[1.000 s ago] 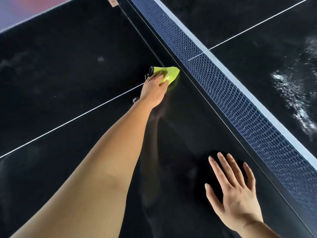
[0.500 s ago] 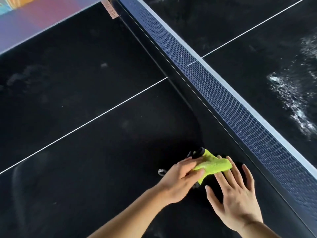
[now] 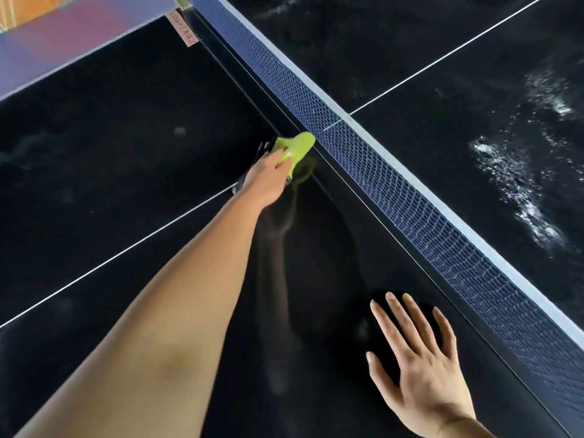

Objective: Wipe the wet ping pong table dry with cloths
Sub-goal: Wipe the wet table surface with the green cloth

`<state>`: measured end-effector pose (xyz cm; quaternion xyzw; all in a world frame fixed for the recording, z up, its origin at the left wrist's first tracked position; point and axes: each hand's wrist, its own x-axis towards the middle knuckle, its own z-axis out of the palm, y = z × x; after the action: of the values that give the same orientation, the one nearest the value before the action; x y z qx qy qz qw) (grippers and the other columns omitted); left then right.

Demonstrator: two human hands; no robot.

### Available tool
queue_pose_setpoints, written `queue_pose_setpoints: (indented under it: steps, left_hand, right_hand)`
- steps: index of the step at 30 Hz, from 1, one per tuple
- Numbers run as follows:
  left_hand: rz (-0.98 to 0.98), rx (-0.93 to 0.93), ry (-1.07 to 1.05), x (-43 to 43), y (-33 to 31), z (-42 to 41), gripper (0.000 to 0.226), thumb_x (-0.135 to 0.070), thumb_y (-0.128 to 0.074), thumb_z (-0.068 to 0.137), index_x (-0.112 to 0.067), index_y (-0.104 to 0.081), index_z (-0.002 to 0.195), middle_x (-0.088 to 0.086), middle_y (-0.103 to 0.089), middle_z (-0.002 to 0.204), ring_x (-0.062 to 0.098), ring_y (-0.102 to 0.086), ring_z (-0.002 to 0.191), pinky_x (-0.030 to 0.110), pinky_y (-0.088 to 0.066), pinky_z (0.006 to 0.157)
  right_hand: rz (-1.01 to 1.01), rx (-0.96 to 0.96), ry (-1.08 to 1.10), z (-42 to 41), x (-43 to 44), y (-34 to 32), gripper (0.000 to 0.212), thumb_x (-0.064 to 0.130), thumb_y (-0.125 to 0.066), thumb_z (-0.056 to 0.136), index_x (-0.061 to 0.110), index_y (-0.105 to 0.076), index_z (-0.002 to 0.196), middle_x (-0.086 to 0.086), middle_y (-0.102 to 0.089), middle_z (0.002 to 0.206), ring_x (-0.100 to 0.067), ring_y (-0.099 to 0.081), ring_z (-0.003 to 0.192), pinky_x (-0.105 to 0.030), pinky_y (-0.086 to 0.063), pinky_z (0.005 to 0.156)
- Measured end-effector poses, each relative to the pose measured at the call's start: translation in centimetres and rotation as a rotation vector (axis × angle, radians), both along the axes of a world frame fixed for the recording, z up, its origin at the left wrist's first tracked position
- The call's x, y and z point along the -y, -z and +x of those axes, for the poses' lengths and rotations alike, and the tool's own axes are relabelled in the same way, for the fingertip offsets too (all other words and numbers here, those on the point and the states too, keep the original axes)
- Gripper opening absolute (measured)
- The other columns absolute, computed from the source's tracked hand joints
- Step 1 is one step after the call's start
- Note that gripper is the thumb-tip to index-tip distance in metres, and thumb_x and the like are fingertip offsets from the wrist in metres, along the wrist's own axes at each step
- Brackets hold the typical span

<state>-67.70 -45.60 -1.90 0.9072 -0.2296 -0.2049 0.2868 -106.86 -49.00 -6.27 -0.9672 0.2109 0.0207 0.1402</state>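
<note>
Head view: the net (image 3: 395, 191) runs from the upper left to the lower right and serves as the landmark. On the near side of the net, the left hand (image 3: 268, 181) reaches far out with the arm stretched, and its fingers (image 3: 274, 158) are curled round a yellow-green cloth (image 3: 295, 148), pressing it onto the table (image 3: 126, 147) just beside the foot of the net, close to where the white centre line (image 3: 126, 248) meets it. Something dark shows under the hand beside the cloth; what it is cannot be told. The right hand (image 3: 417, 368) lies flat on the table nearer the person, close to the net, with its fingers straight and spread, holding nothing; it looks like a prop for the reach.

As a judgement of progress: the near side of the net looks mostly dark and even, with only faint hazy smears to the left of the centre line, so it seems largely wiped, though a thin film would be hard to see here. Beyond the net, a bright patch of water drops (image 3: 521, 191) lies well to the right of the far centre line, and a fainter streak sits near the top edge. That half appears unwiped, so a good share of the job is left.
</note>
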Motion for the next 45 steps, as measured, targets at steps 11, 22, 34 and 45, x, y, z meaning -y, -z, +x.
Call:
queue_pose_setpoints:
  steps: [11, 22, 34, 45]
  left_hand:
    - [0.037, 0.088, 0.432, 2.0, 3.0, -11.9, 0.043, -0.041, -0.035, 0.108, -0.04, -0.038, 0.151, -0.018, -0.024, 0.163, 0.01, -0.002, 0.155, 0.031, 0.01, 0.122]
    - [0.01, 0.032, 0.344, -1.3, 3.9, -26.2, 0.039, -0.035, -0.043, 0.107, -0.045, -0.04, 0.144, -0.021, -0.029, 0.16, 0.006, -0.003, 0.154, 0.032, 0.002, 0.124]
    - [0.148, 0.137, 0.571, -2.1, 2.7, -44.7, 0.047, -0.03, -0.041, 0.108, -0.029, -0.035, 0.154, -0.013, -0.017, 0.164, 0.02, 0.004, 0.156, 0.034, 0.002, 0.123]
    - [0.124, -0.198, 0.476, -5.8, -0.3, -66.3, 0.041, -0.036, -0.047, 0.106, -0.036, -0.048, 0.147, -0.02, -0.028, 0.161, 0.003, 0.001, 0.152, 0.021, 0.003, 0.116]
  right_hand:
    - [-0.005, -0.057, -0.012, -0.3, 0.2, -0.5, 0.072, 0.057, -0.037, 0.095, 0.027, -0.023, 0.159, 0.001, -0.021, 0.166, -0.02, -0.011, 0.155, -0.054, -0.012, 0.123]
    - [0.093, 0.136, 0.002, -1.2, -0.3, -1.5, 0.046, 0.044, -0.044, 0.091, 0.021, -0.069, 0.123, 0.003, -0.064, 0.126, -0.023, -0.047, 0.132, -0.047, -0.023, 0.12]
    - [0.498, 0.05, 0.412, -32.5, -1.6, -6.3, 0.025, 0.022, -0.059, 0.09, 0.019, -0.074, 0.11, 0.008, -0.07, 0.117, -0.016, -0.063, 0.112, -0.025, -0.044, 0.097]
    - [0.628, -0.122, 0.51, -43.2, -1.8, -10.0, 0.031, 0.024, -0.057, 0.097, 0.024, -0.065, 0.127, 0.006, -0.065, 0.102, -0.014, -0.059, 0.07, -0.021, -0.037, 0.069]
